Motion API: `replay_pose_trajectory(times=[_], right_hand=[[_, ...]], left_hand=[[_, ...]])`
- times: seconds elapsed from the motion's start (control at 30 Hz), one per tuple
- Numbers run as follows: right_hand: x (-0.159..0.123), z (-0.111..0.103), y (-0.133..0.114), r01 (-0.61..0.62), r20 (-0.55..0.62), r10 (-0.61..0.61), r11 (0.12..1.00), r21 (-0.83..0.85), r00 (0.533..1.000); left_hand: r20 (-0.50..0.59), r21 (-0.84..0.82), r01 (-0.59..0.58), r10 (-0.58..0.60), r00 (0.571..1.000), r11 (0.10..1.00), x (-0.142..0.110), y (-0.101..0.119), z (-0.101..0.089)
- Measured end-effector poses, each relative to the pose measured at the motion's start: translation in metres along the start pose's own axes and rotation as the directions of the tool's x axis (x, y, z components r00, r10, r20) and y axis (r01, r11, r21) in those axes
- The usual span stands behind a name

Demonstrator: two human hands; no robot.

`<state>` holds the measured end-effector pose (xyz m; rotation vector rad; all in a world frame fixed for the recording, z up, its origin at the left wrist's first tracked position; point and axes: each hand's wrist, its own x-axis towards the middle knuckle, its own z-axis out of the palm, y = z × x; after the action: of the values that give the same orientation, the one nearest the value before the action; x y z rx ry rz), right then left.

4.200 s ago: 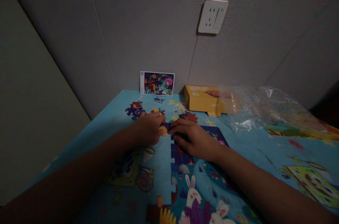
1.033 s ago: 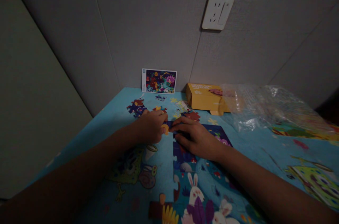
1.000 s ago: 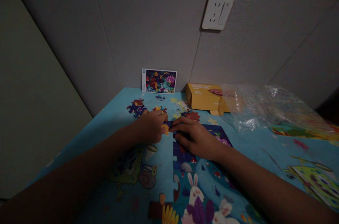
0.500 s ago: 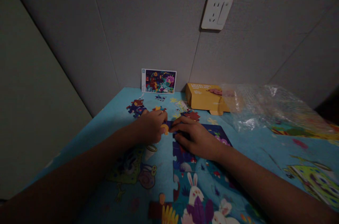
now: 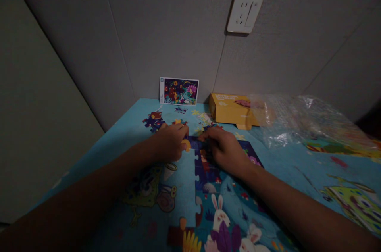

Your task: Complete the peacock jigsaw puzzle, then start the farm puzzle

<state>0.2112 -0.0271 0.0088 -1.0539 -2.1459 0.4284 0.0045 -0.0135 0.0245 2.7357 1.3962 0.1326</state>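
A yellow-marked puzzle piece (image 5: 186,145) is pinched in the fingers of the left hand (image 5: 170,143), at eleven o'clock of the partly assembled puzzle (image 5: 226,204). The right hand (image 5: 225,149) is curled over the puzzle's far edge, at three o'clock from the piece; whether anything is gripped by its fingers cannot be told. The picture card (image 5: 180,91) is propped at twelve o'clock from the left hand.

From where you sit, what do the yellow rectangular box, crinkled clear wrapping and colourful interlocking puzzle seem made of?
Yellow box: probably matte printed card, with folded edges. Clear wrapping: likely glossy plastic film, transparent and glinting. Colourful puzzle: perhaps smooth printed cardboard, with flat knobbed pieces; core unclear.
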Motion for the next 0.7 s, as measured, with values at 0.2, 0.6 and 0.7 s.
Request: replay_pose_trajectory(times=[0.2,0.6,0.7], right_hand=[[0.001,-0.003,0.000,-0.163,-0.126,0.162,0.987,-0.002,0.979],[-0.002,0.000,0.005,-0.175,-0.145,0.180,0.983,0.048,0.973],[-0.001,-0.001,0.003,-0.178,-0.137,0.181,0.983,0.036,0.974]], left_hand=[[0.000,0.019,-0.005,0.005,1.000,1.000,-0.001,0.000,0.000],[-0.699,-0.281,0.265,-0.386,0.602,0.922,0.011,-0.022,-0.011],[-0.758,-0.394,0.292,-0.488,0.433,0.871,0.012,-0.041,-0.014]])
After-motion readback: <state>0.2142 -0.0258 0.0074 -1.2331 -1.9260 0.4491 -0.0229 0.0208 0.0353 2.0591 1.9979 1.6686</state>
